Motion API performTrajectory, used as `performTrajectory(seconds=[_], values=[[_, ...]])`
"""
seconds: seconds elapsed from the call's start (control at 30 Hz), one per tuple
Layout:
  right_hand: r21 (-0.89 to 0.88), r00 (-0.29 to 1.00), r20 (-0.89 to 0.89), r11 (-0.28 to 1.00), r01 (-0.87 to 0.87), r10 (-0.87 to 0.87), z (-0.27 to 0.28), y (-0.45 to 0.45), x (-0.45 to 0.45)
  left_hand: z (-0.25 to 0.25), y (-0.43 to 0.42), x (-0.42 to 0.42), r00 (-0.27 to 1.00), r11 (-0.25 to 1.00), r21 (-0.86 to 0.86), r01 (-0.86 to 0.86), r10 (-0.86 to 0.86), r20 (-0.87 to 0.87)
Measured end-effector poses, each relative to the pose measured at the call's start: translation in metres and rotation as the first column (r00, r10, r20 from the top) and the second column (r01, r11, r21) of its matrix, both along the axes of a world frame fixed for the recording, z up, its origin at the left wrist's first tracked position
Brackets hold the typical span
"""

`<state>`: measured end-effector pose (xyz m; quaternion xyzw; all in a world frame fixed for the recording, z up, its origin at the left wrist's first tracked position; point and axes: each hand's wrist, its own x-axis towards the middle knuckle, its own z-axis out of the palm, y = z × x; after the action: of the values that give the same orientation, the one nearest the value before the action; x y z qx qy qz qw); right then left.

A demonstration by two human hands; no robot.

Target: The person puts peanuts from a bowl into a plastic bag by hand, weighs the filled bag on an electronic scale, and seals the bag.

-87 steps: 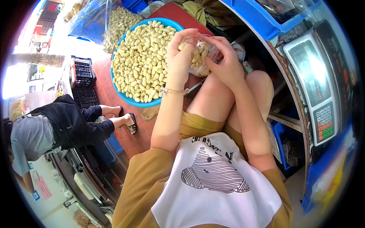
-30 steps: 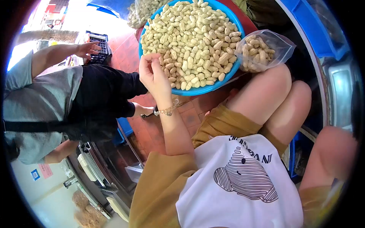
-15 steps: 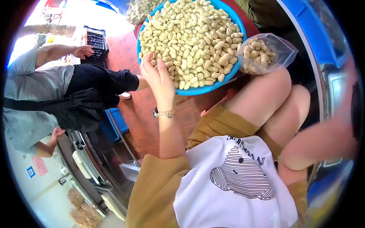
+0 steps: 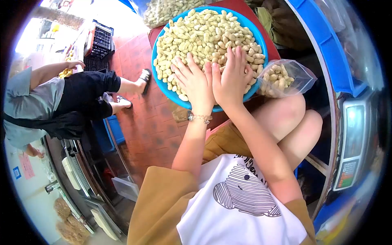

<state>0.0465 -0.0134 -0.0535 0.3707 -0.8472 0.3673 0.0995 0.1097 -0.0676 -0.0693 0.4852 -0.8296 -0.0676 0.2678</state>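
Red floor tiles run beside the blue basin; I see the right hand has swung in beside the left hand, both spread wide, so two hands now touch its peanuts.

We note left hand palm-down, fingers spread toward eleven o'clock; right hand alongside, palm-down, fingers toward twelve; both forearms extended.

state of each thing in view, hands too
Pale tan peanuts in shell: loose, heaped
Round blue plastic basin: filled with those peanuts
Clear plastic bag: partly filled with peanuts, closure unclear
Bare left hand: open, resting on peanuts
Bare right hand: open, resting on peanuts
Rectangular grey scale display: reading illegible
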Motion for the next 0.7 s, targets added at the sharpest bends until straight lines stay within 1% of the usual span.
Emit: performTrajectory(seconds=[0.07,0.17,0.27,0.37,0.5,0.6,0.63,0.67,0.7], values=[[-0.065,0.998,0.052,0.998,-0.024,0.027,-0.002,0.0,-0.001,0.007,0.002,-0.002,1.0,0.999,0.051,0.002,-0.001,-0.002],[-0.079,0.999,0.012,0.996,-0.043,0.045,0.001,0.0,-0.002,0.005,0.0,-0.001,0.997,0.998,0.042,0.038,-0.035,-0.068],[-0.187,0.995,-0.017,0.977,-0.104,0.103,0.001,-0.006,-0.008,0.006,-0.004,-0.001,0.983,0.997,0.053,0.06,-0.05,-0.174],[-0.282,0.986,-0.008,0.946,-0.16,0.164,0.005,-0.014,-0.013,0.006,-0.009,-0.003,0.975,0.997,0.057,0.055,-0.042,-0.22],[-0.379,0.98,0.128,0.921,-0.091,0.15,-0.001,-0.026,-0.017,0.007,-0.015,-0.009,0.956,0.994,0.08,0.072,-0.046,-0.289],[-0.437,0.963,0.21,0.897,-0.064,0.171,-0.005,-0.035,-0.019,0.006,-0.023,-0.014,0.912,0.987,0.119,0.112,-0.055,-0.406],[-0.456,0.954,0.235,0.888,-0.058,0.183,-0.004,-0.038,-0.018,0.008,-0.024,-0.016,0.864,0.98,0.127,0.155,-0.072,-0.498],[-0.474,0.945,0.261,0.879,-0.051,0.195,-0.004,-0.038,-0.018,0.01,-0.024,-0.017,0.857,0.978,0.129,0.165,-0.078,-0.509],[-0.476,0.952,0.243,0.878,-0.049,0.185,-0.006,-0.039,-0.018,0.012,-0.023,-0.018,0.849,0.976,0.13,0.175,-0.083,-0.522]])
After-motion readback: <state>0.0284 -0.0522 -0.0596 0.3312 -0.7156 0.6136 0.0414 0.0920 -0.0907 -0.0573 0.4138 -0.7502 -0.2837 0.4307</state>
